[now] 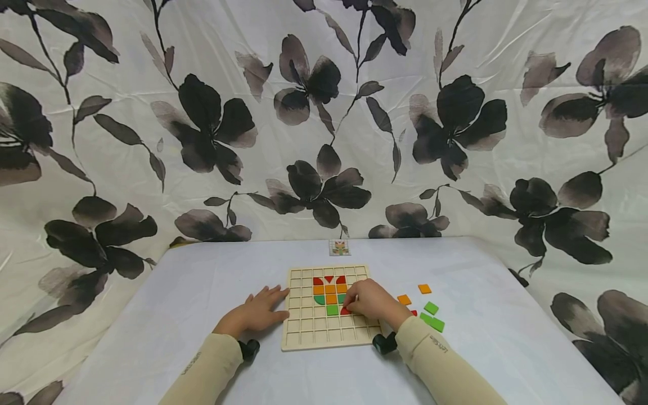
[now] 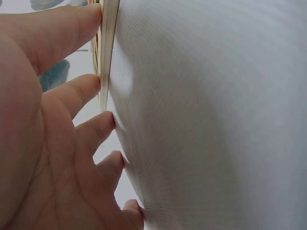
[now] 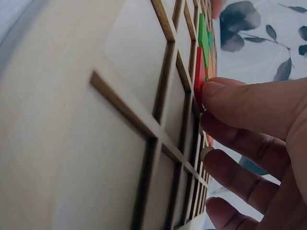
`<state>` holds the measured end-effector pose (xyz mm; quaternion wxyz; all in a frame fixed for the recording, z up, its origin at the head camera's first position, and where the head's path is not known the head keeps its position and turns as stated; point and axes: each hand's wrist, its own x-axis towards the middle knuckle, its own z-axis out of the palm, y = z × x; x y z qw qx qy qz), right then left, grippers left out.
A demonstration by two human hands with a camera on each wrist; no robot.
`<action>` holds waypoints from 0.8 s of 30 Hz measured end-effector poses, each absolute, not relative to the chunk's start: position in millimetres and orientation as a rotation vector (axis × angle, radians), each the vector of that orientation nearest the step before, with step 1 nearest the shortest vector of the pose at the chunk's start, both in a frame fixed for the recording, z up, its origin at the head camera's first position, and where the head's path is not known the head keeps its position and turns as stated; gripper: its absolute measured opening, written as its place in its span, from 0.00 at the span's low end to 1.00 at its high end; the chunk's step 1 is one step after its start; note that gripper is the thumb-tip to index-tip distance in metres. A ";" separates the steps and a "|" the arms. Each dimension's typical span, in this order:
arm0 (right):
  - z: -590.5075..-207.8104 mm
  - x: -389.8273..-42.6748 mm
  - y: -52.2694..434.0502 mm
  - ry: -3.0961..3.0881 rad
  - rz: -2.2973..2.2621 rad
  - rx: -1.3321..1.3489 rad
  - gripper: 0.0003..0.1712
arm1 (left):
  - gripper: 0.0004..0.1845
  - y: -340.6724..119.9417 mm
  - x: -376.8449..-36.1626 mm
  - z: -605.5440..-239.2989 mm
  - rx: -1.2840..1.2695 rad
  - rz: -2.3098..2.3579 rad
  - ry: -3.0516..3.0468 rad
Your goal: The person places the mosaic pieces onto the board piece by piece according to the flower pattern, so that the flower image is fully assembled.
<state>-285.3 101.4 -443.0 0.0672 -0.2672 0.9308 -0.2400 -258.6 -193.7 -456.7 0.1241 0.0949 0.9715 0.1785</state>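
A square wooden grid board [image 1: 298,339] lies on the table, with red, orange and green tiles set in its middle cells. My right hand [image 1: 373,300] is over the board's right half, and its thumb and forefinger pinch a red tile [image 3: 199,79] at a cell beside the light green tile [image 1: 332,310]. The left hand [image 1: 253,313] rests at the board's left edge with fingers spread; in the left wrist view the thumb and a fingertip touch the wooden side [image 2: 109,43]. Part of the pattern is hidden behind my right hand.
Right of the board lie loose tiles: two orange ones, among them the far orange tile [image 1: 424,288], several green ones such as the green tile [image 1: 432,322], and a partly hidden red piece [image 1: 414,313]. A small pattern card [image 1: 340,247] lies at the table's back edge.
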 end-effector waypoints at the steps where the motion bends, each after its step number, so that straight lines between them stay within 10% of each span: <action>1: -442.5 -284.6 102.0 2.801 -0.722 -0.808 0.06 | 0.36 -193.8 -259.0 -457.2 0.278 0.522 2.831; 24: -409.4 -305.7 148.9 2.878 -0.712 -0.540 0.08 | 0.35 -194.7 -260.0 -459.9 0.289 0.525 2.839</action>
